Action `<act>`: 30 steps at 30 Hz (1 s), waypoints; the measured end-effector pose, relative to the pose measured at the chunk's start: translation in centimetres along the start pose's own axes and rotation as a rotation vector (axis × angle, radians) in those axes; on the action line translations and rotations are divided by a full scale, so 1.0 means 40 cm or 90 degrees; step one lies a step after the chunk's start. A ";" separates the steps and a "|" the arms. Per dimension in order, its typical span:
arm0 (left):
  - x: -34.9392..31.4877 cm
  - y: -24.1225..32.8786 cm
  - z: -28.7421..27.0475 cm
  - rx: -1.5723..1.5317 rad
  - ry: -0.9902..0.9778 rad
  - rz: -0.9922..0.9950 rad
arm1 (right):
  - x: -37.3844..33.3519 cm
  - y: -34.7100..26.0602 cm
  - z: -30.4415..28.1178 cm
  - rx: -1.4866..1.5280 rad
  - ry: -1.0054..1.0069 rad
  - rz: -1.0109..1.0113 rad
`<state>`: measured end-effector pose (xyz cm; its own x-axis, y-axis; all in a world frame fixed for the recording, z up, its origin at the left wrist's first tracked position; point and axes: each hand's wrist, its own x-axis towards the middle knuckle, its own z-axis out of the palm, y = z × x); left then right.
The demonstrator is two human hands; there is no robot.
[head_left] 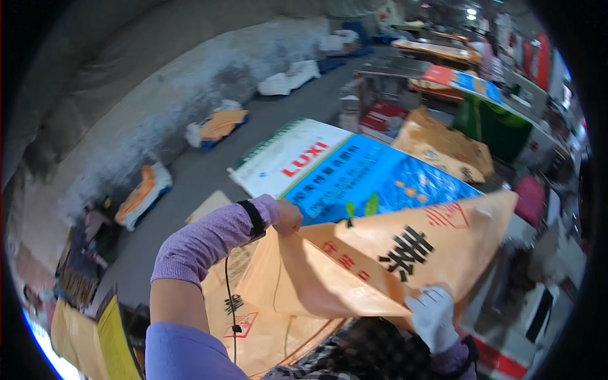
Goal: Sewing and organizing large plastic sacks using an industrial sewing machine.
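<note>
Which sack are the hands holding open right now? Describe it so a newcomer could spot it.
Start at the big blue-and-white sack lying flat mid-picture. Just below it, the left hand and gloved right hand grip an orange sack. Unlike the flat orange sacks nearby, it is lifted, its mouth open.

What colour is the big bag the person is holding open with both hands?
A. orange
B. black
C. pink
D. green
A. The bag gripped by the left hand and the gloved right hand is orange, with dark and red print on it, and it lies over a blue and white bag.
</note>
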<state>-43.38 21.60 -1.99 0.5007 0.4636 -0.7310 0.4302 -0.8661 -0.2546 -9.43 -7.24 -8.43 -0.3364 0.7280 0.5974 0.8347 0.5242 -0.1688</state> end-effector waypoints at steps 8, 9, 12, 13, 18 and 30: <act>-0.206 -0.333 -0.201 -0.025 0.592 -0.207 | 0.313 0.195 0.035 -0.255 0.095 -0.016; -0.197 -0.405 -0.302 -0.233 0.705 -0.265 | 0.377 0.282 0.086 -0.400 0.165 -0.017; -0.095 -0.558 -0.426 0.123 1.072 -0.719 | 0.589 0.187 0.072 -0.284 0.229 0.133; -0.016 -0.533 -0.467 0.101 1.088 -0.690 | 0.564 0.159 0.073 -0.224 0.133 0.096; 0.288 -0.154 -0.268 0.112 0.871 -0.147 | 0.098 0.124 0.165 0.001 -0.227 0.222; 0.461 -0.134 0.506 -0.544 0.735 -0.675 | -0.196 -0.045 0.155 -0.176 -0.266 0.211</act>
<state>-51.67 31.02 -26.92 -0.1626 0.9115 0.3778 0.9303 0.0140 0.3666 -11.00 -11.14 -17.66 -0.1350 0.9744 0.1797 0.9880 0.1462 -0.0505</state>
